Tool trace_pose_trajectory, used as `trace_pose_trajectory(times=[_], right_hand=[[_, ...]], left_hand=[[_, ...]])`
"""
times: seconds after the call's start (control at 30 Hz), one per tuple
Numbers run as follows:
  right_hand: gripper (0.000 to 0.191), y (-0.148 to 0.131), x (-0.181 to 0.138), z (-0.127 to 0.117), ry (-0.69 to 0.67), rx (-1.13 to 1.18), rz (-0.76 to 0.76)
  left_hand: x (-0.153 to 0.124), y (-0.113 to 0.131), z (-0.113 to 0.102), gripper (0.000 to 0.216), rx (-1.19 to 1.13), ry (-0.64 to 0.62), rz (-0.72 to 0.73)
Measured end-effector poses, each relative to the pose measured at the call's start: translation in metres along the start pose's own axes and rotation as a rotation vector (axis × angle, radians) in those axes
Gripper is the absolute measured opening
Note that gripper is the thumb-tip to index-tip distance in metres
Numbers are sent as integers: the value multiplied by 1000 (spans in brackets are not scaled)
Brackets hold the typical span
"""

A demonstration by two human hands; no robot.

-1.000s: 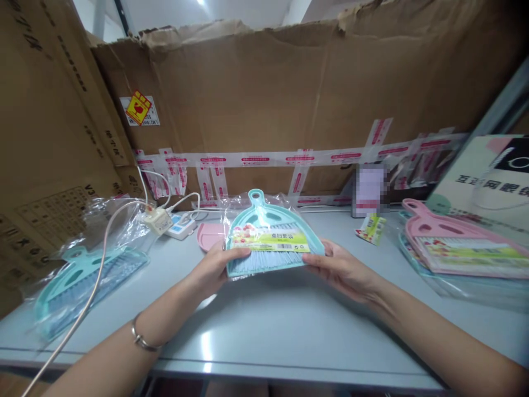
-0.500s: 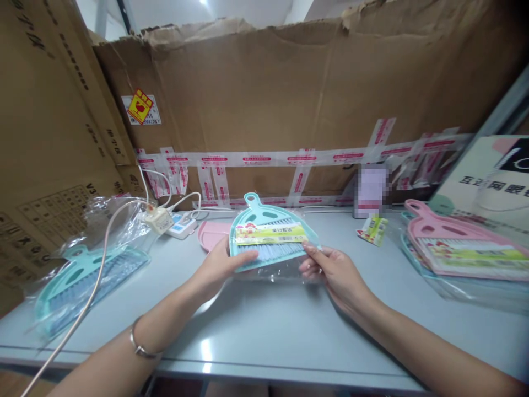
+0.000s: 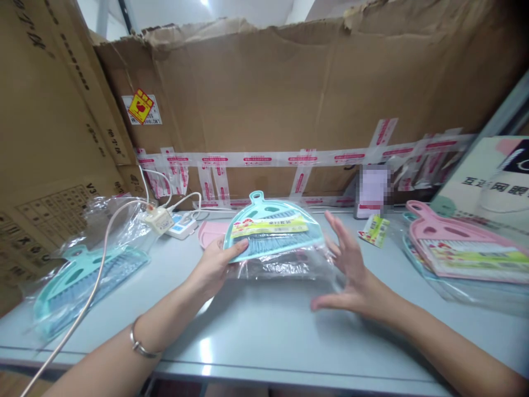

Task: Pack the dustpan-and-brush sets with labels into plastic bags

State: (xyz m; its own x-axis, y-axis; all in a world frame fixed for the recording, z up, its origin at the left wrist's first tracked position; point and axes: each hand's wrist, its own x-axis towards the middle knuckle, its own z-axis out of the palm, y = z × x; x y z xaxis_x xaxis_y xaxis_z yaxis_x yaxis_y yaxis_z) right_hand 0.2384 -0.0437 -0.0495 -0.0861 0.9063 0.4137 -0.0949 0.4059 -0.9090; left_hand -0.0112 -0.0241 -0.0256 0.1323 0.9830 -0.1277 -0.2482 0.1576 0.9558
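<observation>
My left hand (image 3: pixel 217 257) grips the left end of a turquoise dustpan and brush set (image 3: pixel 285 208), thumb on top. The set is in a clear plastic bag (image 3: pixel 285 267) whose loose edge hangs below it. Across its front runs a yellow-green printed label (image 3: pixel 268 225), and blue bristles show underneath. At the right end of the set, my right hand (image 3: pixel 349 270) is spread, thumb and fingers wide apart, close beside the bag. Whether its fingertips touch the plastic, I cannot tell.
A bagged turquoise set (image 3: pixel 88 281) lies at the left under a cable (image 3: pixel 97 286). Bagged sets with a pink dustpan (image 3: pixel 438 229) on top lie at the right. Behind the held set is a pink dustpan (image 3: pixel 209 234). A small label card (image 3: pixel 374 230) and a power strip (image 3: pixel 183 226) lie toward the back.
My right hand has let go of the set's right corner and opened wide. The held set has tilted slightly and shifted, with more loose bag showing below it.
</observation>
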Motion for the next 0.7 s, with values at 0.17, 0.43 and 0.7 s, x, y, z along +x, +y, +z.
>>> trace_pose_trajectory(times=[0.17, 0.43, 0.7], right_hand=[[38, -1, 3, 3, -70, -268, -221], [13, -1, -2, 13, 57, -336, -337], [15, 3, -8, 4, 164, -365, -473]], left_hand=[[-2, -1, 4, 38, 53, 59, -39], [-8, -7, 1, 61, 111, -103, 142], [-5, 0, -5, 83, 338, -325, 285]])
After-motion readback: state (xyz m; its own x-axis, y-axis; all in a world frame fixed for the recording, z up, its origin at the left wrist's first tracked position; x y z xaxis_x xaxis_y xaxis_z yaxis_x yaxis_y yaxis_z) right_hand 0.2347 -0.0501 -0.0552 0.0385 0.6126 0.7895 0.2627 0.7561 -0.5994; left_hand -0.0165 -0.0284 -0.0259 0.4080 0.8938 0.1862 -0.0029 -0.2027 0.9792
